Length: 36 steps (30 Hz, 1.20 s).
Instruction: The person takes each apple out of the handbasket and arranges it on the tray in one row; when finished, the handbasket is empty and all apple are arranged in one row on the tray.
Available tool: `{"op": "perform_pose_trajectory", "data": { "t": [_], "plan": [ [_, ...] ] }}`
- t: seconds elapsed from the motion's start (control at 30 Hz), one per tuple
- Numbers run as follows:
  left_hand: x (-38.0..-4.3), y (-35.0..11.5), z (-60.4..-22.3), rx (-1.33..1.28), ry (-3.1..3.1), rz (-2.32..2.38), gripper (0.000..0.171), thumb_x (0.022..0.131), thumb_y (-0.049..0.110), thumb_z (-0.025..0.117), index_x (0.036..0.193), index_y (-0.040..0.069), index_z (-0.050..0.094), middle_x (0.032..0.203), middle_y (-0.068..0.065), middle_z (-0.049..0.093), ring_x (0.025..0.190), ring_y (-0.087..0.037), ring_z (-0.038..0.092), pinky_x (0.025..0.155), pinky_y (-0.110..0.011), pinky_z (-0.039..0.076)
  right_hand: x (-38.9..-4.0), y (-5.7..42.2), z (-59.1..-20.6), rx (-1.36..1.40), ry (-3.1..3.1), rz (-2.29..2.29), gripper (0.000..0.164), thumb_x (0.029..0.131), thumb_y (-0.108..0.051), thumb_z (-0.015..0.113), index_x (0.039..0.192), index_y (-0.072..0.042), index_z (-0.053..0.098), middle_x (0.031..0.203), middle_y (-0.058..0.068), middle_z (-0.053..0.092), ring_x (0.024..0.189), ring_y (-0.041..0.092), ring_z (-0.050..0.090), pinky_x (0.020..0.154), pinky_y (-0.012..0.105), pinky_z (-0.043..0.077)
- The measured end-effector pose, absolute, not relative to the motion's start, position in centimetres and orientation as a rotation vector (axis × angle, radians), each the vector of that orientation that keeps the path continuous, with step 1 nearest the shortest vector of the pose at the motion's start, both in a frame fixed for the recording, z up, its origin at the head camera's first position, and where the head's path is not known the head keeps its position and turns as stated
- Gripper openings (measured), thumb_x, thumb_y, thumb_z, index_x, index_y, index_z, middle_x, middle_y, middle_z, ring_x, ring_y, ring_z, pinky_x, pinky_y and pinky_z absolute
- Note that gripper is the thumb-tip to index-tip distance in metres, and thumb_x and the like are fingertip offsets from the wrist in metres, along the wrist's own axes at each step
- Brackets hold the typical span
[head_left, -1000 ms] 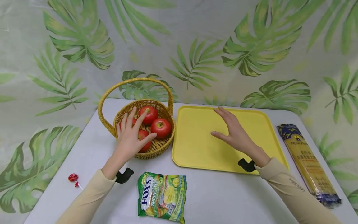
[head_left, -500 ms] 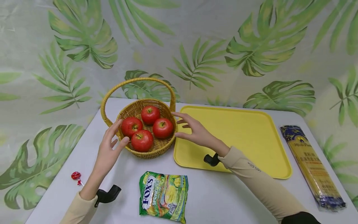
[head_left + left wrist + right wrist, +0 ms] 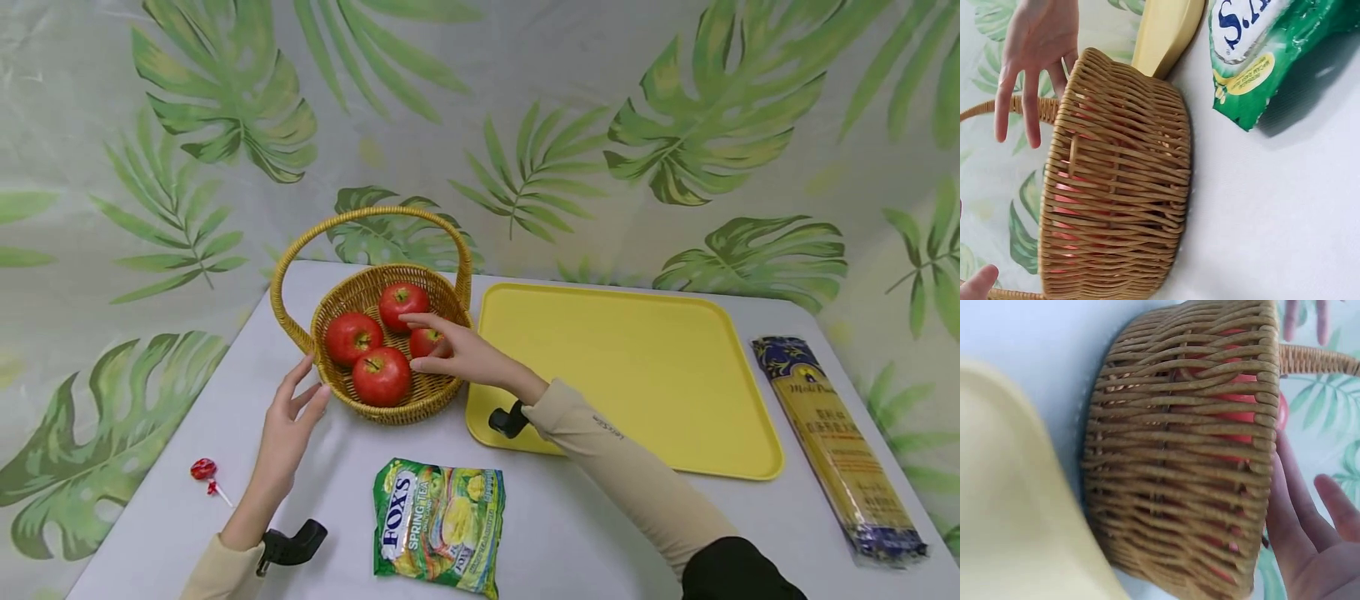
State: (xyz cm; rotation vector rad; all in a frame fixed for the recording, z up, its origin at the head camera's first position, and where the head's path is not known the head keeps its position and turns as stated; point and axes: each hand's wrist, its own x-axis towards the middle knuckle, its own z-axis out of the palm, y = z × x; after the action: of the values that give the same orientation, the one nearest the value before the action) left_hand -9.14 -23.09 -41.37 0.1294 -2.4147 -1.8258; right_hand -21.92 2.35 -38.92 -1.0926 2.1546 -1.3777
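A round wicker basket [image 3: 420, 408] with a tall handle holds several red apples [image 3: 381, 377]. My right hand [image 3: 476, 354] reaches over its right rim, fingers loosely bent and thumb apart. It partly covers the right-hand apple [image 3: 424, 342]; whether it touches that apple cannot be told. Beside the left rim is my left hand [image 3: 285, 425], its fingertips close to the handle's base. Contact there is unclear, and nothing shows in its grasp. In the right wrist view the fingers [image 3: 1297, 506] extend past the wicker rim, while the left wrist view shows the right hand [image 3: 1041, 37] beyond the basket.
A yellow tray [image 3: 622, 375] lies right of the basket, under the right forearm. In front is a green Fox's candy bag [image 3: 438, 529]. A red lollipop [image 3: 203, 470] lies at left, a long pasta packet [image 3: 840, 442] at far right. A leaf-patterned cloth hangs behind.
My right hand has moved left from above the tray to over the basket. My left hand has moved off the apples, down and left to beside the rim.
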Motion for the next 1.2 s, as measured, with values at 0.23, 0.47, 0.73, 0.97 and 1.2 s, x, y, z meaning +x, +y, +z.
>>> {"op": "perform_pose_trajectory", "data": {
  "t": [0.23,0.47,0.73,0.97,1.2],
  "plan": [
    [-10.3,-23.1,-42.6,0.169,-2.418,-2.020,0.066,0.101,0.025,0.050,0.155,0.021,0.013,0.159,-0.008,0.005,0.134,-0.040,0.030,0.097,-0.045,0.041,-22.4,0.4,-39.3,-1.039,2.058,-1.377,0.060,0.095,-0.018,0.061,0.148,-0.015,0.033,0.147,0.013,0.036,0.084,0.043,0.063,0.078,0.048,0.054],
    [-11.3,-23.0,-43.3,0.177,-2.411,-2.148,0.070,0.100,0.022,0.051,0.155,0.027,0.008,0.159,-0.010,-0.006,0.135,-0.045,0.025,0.100,-0.051,0.038,-22.5,-1.3,-39.6,-0.906,1.971,-1.324,0.060,0.096,-0.020,0.058,0.149,-0.014,0.030,0.150,0.013,0.031,0.086,0.040,0.065,0.075,0.044,0.056],
    [-11.5,-22.8,-43.5,0.171,-2.347,-2.234,0.070,0.101,0.014,0.048,0.155,0.025,0.005,0.158,-0.008,-0.009,0.136,-0.044,0.023,0.103,-0.052,0.034,-22.3,-2.5,-40.0,-0.836,1.981,-1.210,0.062,0.096,-0.025,0.059,0.150,-0.018,0.029,0.142,0.017,0.039,0.074,0.031,0.068,0.070,0.037,0.057],
    [-11.6,-22.7,-43.7,0.196,-2.330,-2.265,0.071,0.100,0.010,0.048,0.155,0.025,0.005,0.158,-0.007,-0.009,0.137,-0.043,0.022,0.103,-0.051,0.035,-22.2,-3.5,-40.5,-0.828,2.022,-1.138,0.061,0.095,-0.028,0.061,0.148,-0.017,0.033,0.142,0.012,0.038,0.070,0.030,0.068,0.062,0.035,0.058],
    [-11.7,-22.6,-43.6,0.186,-2.323,-2.277,0.071,0.101,0.009,0.047,0.155,0.025,0.005,0.158,-0.009,-0.009,0.137,-0.044,0.021,0.104,-0.052,0.033,-22.0,-4.0,-40.5,-0.905,2.137,-1.079,0.061,0.091,-0.025,0.067,0.145,-0.016,0.039,0.138,0.012,0.043,0.084,0.025,0.065,0.067,0.031,0.057]
  ]
}}
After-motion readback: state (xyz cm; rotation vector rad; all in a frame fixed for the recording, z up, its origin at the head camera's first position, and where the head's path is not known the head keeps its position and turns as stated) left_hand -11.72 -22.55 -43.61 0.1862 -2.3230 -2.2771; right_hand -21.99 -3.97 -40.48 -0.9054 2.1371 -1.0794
